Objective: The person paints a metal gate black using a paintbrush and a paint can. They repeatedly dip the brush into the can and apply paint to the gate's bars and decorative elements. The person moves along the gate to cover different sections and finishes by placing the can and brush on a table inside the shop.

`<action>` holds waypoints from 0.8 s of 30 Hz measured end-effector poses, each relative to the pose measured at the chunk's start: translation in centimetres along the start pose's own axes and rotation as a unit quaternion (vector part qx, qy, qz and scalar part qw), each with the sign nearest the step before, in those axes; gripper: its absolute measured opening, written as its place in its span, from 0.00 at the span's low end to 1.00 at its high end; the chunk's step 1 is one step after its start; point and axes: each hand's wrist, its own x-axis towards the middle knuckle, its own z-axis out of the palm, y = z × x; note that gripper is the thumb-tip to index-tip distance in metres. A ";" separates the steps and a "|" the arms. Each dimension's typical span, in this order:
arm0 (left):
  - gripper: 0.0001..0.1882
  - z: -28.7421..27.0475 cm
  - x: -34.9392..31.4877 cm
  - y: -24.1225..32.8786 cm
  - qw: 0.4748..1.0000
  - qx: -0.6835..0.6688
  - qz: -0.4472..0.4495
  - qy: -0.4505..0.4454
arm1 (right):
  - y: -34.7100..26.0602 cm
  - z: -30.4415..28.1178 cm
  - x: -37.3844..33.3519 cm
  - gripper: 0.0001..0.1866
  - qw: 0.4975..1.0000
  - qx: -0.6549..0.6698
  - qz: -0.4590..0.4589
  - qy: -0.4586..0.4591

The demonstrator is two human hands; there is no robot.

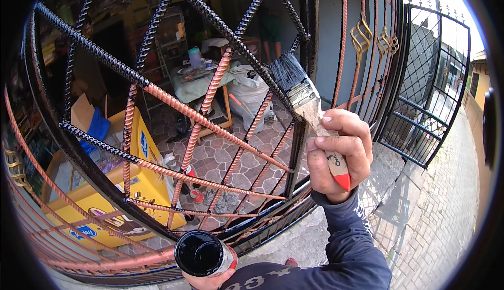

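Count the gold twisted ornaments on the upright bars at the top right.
3 gold twisted ornaments: the largest on the left, a second beside it, and a small third rightmost by the black frame. More may be hidden behind that frame.

The person wears a dark navy long-sleeved shirt. Pale printed markings run along the right sleeve [350, 237] and the left sleeve [262, 279]. Both hands are bare, without gloves.

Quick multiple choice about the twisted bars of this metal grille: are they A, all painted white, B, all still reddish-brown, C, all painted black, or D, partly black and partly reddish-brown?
D: on the grille the upper bar stretches are glossy black while the lower ones are reddish-brown; the right hand holds a paintbrush with black bristles against a bar, and the left hand holds a can of black paint.
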 end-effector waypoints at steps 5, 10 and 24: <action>0.51 -0.7 -0.5 -0.7 1.000 -0.005 -0.013 0.000 | -0.5 0.4 0.1 0.16 0.994 0.056 -0.061 -0.066; 0.49 -1.0 -0.5 -0.6 0.999 -0.025 -0.033 -0.015 | -0.4 0.6 0.4 0.16 0.997 -0.045 0.003 -0.057; 0.49 -1.0 -0.8 0.1 1.000 -0.003 -0.011 -0.011 | 0.5 -0.9 0.2 0.11 1.000 0.015 0.000 -0.003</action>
